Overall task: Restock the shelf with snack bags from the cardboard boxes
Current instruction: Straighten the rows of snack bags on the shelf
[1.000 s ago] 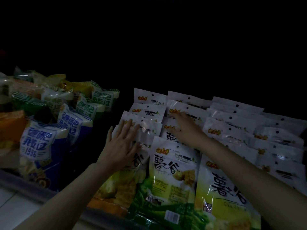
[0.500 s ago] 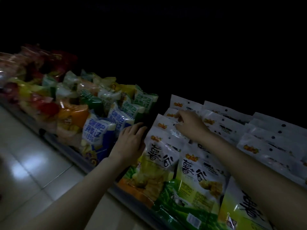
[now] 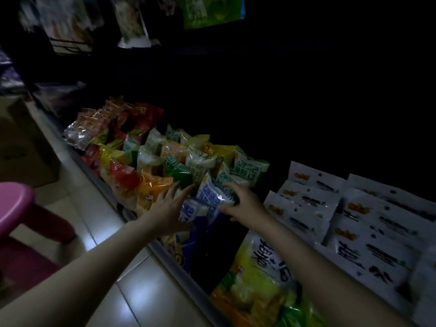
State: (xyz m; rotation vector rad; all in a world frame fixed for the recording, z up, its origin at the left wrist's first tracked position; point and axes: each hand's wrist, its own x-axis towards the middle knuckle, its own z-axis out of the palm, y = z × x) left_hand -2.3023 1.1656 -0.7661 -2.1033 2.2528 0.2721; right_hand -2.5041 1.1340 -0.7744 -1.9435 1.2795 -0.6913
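Observation:
The low shelf (image 3: 162,253) carries rows of snack bags in dim light. My right hand (image 3: 243,204) grips the top of a blue-and-white snack bag (image 3: 211,195) standing in the front row. My left hand (image 3: 168,205) reaches in from the left with straight fingers, touching the front of another blue-and-white bag (image 3: 192,212) beside an orange bag (image 3: 151,187). White-and-green bags (image 3: 304,208) lie in overlapping rows to the right. A cardboard box (image 3: 23,142) stands on the floor at the left.
A pink plastic stool (image 3: 16,204) stands on the tiled floor at the lower left. Red, yellow and green snack bags (image 3: 122,156) fill the shelf further left. More bags (image 3: 132,24) hang above, blurred. The shelf's back is dark.
Both hands have left the white-and-green bags and moved left to the blue-and-white bags. The view has swung left, bringing the stool and the box into sight.

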